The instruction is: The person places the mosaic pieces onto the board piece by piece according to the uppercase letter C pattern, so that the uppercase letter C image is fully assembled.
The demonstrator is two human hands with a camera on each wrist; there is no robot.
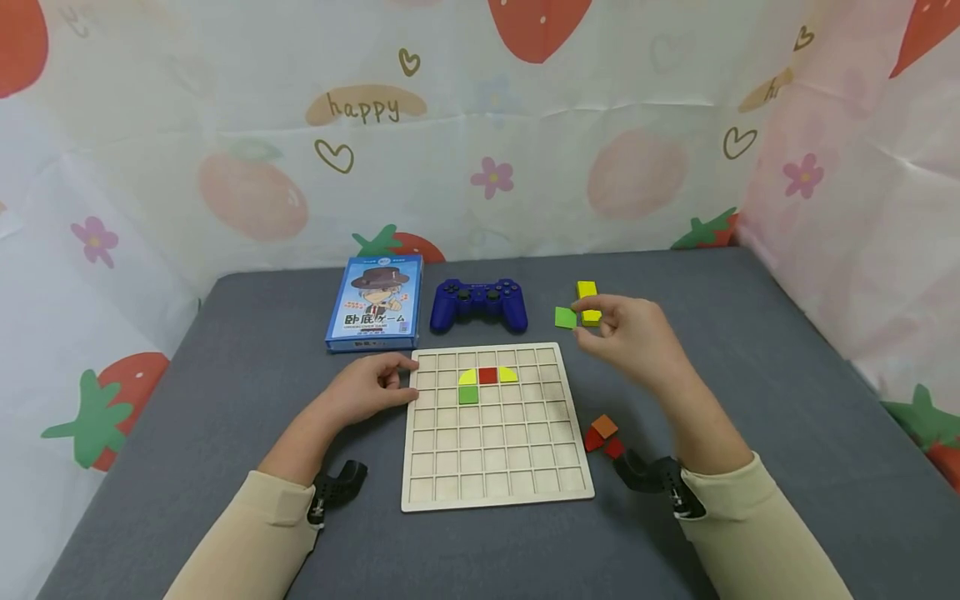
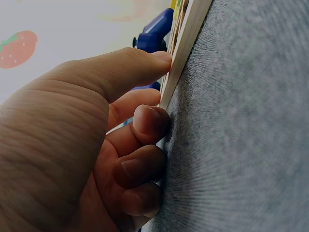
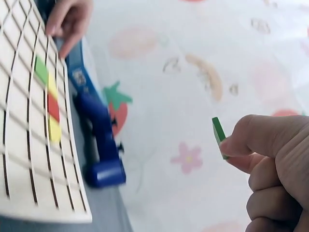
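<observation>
A pale wooden grid board [image 1: 480, 462] lies on the table. In its upper cells sit a red square tile [image 1: 487, 376], a green square tile [image 1: 468, 394] and two yellow quarter-round tiles [image 1: 507, 375]. Along the board's left edge rests my left hand [image 1: 363, 387], thumb and index fingertips touching the rim at separate spots; the left wrist view shows the thumb [image 2: 140, 65] on the edge. Beyond the board's upper right corner, my right hand [image 1: 633, 342] pinches another green square tile [image 3: 219, 137] between thumb and index finger, held up in the air.
Yellow blocks [image 1: 588, 290] stand behind the right hand. Orange and red pieces [image 1: 604, 427] lie beside the board's right edge, near the right wrist's black strap [image 1: 652, 475]. A blue game controller [image 1: 478, 304] and a blue box [image 1: 375, 304] are behind the board.
</observation>
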